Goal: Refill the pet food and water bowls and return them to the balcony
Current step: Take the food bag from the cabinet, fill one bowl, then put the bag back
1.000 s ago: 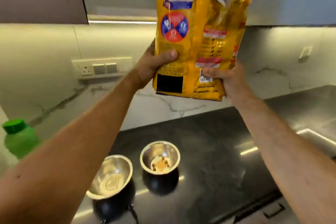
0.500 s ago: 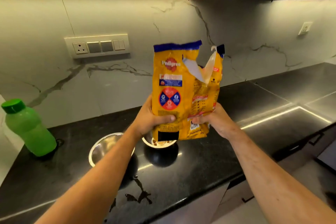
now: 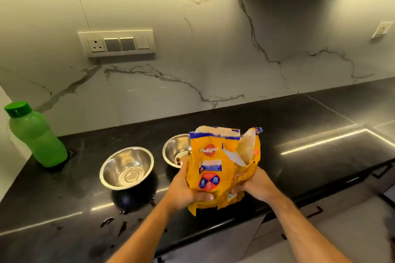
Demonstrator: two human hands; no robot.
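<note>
Both hands hold a yellow pet food bag (image 3: 222, 168) upright near the front edge of the black counter (image 3: 299, 134), its torn top open. My left hand (image 3: 186, 188) grips the bag's lower left side, thumb across the front. On the bag's lower right side, my right hand (image 3: 254, 186) grips it. Two steel bowls stand on the counter. The left bowl (image 3: 126, 167) looks empty. The right bowl (image 3: 177, 151) holds a few brown kibbles and is partly hidden behind the bag.
A green bottle (image 3: 35, 136) with a green cap stands at the counter's far left by the wall. Water drops (image 3: 115, 223) lie on the counter in front of the left bowl. A switch panel (image 3: 117, 43) is on the marble backsplash. Drawers sit below the counter edge.
The bag has come down from overhead to just above the counter in front of the right bowl. Both hands have kept their grip on it.
</note>
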